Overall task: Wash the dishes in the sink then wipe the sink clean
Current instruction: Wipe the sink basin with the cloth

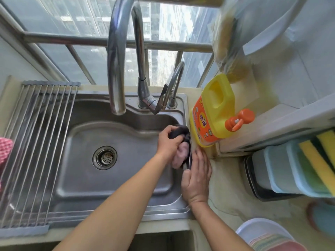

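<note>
cloth [181, 142] lengthwise along sink [116, 180] rim

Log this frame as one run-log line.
phase: wiping sink | left hand: grips cloth at sink right rim | right hand: rests on rim | basin: no dishes

Lighting: bright daylight, entering through the far window [76, 20]. Glare: soft highlights on the faucet [116, 51] and the sink [87, 189] rim. Shadows: faint. Distortion: strong wide-angle bending at edges. Blur: upper right corner and near right corner smeared; centre moderately sharp.
</note>
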A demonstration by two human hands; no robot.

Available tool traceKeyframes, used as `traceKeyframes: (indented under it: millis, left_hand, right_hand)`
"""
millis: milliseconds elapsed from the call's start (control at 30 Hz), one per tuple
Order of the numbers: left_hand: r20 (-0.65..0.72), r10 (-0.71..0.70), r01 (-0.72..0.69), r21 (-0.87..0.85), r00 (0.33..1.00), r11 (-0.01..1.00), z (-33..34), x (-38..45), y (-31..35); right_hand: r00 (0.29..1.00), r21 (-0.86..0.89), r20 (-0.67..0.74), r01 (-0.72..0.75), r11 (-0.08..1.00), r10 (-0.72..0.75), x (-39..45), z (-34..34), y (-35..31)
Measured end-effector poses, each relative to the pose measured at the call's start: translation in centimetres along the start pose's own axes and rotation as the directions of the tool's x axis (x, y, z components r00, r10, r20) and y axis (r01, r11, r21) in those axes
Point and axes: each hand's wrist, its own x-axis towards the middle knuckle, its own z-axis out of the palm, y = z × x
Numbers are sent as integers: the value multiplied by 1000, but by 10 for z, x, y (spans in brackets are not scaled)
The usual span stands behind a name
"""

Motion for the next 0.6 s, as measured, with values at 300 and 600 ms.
traceKeyframes:
  millis: [300,600]
  left_hand:
    - [222,-74,82,-30,972,996,-23,-64,-25]
    - [432,-111,61,129,895,990,-49,-110,-39]
  right_hand:
    - [1000,117,-7,-21,993,22,1,0,6]
    - [1000,109,-7,-26,994,27,-2,-4,1]
